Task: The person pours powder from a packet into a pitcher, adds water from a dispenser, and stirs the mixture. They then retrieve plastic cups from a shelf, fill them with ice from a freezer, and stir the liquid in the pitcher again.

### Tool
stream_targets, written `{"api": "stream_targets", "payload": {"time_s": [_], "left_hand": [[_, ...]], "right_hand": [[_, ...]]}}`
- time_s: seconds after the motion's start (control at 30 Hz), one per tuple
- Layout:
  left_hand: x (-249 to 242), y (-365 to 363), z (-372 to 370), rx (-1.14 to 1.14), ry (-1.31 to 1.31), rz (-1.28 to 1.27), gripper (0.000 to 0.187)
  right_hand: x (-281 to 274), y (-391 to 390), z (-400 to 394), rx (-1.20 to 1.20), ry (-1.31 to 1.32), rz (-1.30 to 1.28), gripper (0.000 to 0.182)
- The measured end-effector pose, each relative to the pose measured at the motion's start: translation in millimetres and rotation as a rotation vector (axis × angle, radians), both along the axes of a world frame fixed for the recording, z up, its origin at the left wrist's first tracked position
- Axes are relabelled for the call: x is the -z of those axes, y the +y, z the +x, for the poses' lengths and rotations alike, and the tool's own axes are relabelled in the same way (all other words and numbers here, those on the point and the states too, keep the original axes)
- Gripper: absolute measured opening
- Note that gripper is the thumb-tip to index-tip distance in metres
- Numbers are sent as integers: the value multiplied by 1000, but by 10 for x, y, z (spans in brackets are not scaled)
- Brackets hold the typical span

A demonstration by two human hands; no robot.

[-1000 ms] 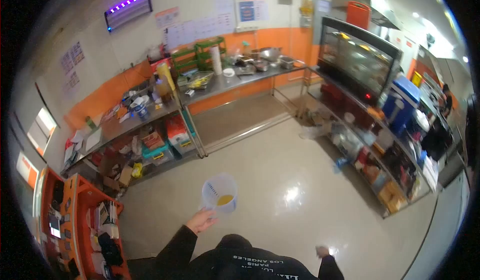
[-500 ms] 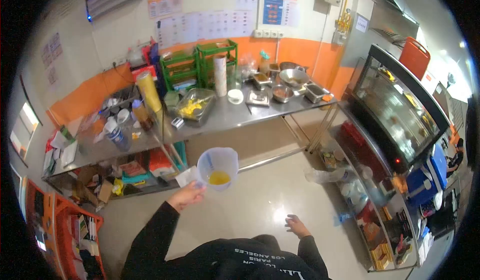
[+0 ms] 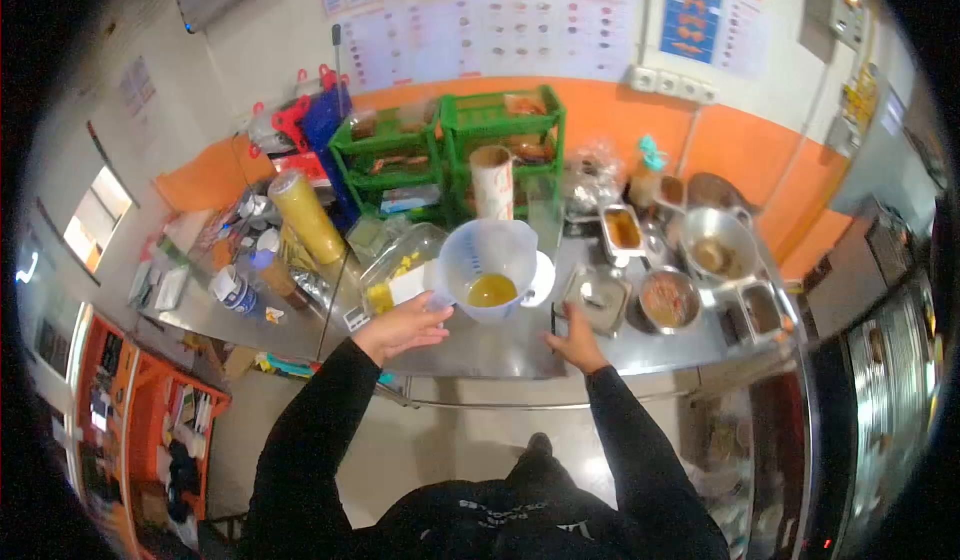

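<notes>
My left hand (image 3: 405, 328) grips a translucent measuring jug (image 3: 489, 265) at its left side, fingers stretched beneath the handle area. Yellow liquid (image 3: 492, 291) covers the jug's bottom. A flat white piece (image 3: 410, 285) shows between this hand and the jug. My right hand (image 3: 578, 345) is at the counter's front, thumb and forefinger apart, close to a square metal tray (image 3: 600, 300) and a thin dark object (image 3: 556, 322) at its left edge. Behind the jug stand a round white item (image 3: 541, 280) and a clear tub (image 3: 388, 252) with yellow pieces.
On the steel counter (image 3: 460, 360) stand a paper roll (image 3: 492, 185), green racks (image 3: 500, 115), a metal bowl (image 3: 670, 298), a pan (image 3: 716, 244) and a rectangular container with brown contents (image 3: 622, 230). Leftward are a yellow roll (image 3: 305, 217) and a bottle (image 3: 275, 275). An orange shelf (image 3: 165, 400) stands low left.
I have come closer to the counter. The jug, held in my left hand, is now over the counter instead of the floor. My right hand has risen to the tray.
</notes>
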State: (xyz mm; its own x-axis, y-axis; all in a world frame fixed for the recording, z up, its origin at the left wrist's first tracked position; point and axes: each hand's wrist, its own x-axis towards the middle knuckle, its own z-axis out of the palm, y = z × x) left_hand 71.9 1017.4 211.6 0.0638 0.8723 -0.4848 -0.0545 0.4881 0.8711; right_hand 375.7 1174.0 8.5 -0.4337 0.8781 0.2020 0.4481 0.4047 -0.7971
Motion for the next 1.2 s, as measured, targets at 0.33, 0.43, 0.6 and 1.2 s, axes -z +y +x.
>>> {"api": "stream_targets", "payload": {"time_s": [0.33, 0.43, 0.6, 1.2], "left_hand": [[412, 1246, -41, -51, 31, -106, 70], [451, 1354, -113, -2, 31, -118, 69], [412, 1232, -185, 67, -22, -76, 58], [888, 1086, -331, 317, -85, -159, 66]], "right_hand": [[488, 1420, -1019, -60, -275, 148, 103], [244, 1130, -937, -113, -312, 182, 95], [45, 511, -878, -96, -265, 160, 90], [-173, -519, -286, 130, -260, 93, 89]]}}
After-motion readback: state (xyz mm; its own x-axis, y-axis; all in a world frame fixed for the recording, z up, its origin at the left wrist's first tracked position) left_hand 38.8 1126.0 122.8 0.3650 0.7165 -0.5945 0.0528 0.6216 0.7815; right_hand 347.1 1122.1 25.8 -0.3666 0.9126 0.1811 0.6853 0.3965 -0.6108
